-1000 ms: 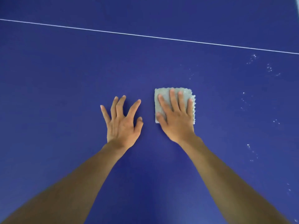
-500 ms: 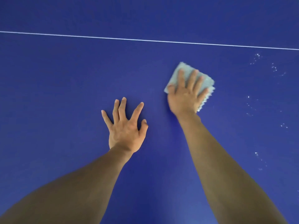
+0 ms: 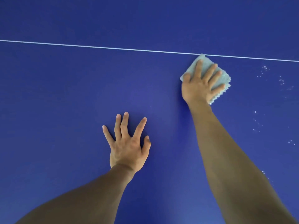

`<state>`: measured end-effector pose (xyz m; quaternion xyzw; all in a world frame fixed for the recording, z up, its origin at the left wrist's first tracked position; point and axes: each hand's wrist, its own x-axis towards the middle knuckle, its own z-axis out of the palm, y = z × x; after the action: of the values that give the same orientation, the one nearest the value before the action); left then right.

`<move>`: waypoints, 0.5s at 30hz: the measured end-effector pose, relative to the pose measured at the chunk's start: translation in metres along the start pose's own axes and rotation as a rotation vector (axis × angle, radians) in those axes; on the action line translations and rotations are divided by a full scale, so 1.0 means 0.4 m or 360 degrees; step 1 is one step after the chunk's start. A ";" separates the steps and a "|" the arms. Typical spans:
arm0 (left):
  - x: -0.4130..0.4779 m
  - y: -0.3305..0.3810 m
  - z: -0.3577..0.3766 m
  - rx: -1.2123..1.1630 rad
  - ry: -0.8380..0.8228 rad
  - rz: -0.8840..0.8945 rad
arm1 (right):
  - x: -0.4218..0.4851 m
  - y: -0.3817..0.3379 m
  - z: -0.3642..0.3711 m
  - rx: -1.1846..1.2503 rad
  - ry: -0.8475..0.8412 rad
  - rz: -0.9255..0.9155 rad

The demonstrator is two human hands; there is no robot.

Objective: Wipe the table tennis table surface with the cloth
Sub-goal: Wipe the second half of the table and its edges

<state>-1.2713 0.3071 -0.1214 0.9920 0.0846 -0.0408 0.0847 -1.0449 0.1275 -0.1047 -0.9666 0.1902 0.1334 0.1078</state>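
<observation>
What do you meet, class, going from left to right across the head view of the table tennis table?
The left hand spread flat on the blue table → the right hand pressing the cloth → scattered white specks.

Blue table (image 3: 64, 97), white line (image 3: 97, 47), perhaps lit overhead

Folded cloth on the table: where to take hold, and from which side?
Pinch the zigzag edge of the cloth, coming from the right. It lies flat under the right hand. That layered edge sticks out clear of the hand, giving a grip something to catch.
</observation>
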 end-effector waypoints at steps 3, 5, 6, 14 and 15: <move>0.003 0.000 0.002 0.0006 0.0012 0.0008 | -0.018 -0.115 0.037 -0.0085 -0.0016 -0.0358; 0.005 0.001 0.001 -0.0001 -0.0006 0.0008 | -0.108 -0.110 0.072 -0.0225 -0.0014 -0.0827; 0.004 0.000 0.000 -0.0003 -0.0015 0.0010 | -0.158 -0.080 0.084 -0.0269 0.0000 -0.0996; 0.006 -0.002 0.004 -0.0001 -0.0032 0.0020 | -0.071 0.147 -0.003 -0.0320 0.0027 -0.0505; 0.005 -0.003 0.004 -0.0001 -0.0032 0.0019 | -0.020 0.128 -0.016 -0.0257 0.0037 -0.0399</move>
<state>-1.2697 0.3083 -0.1232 0.9920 0.0777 -0.0503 0.0861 -1.0710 0.0822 -0.1042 -0.9898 0.0577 0.1225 0.0433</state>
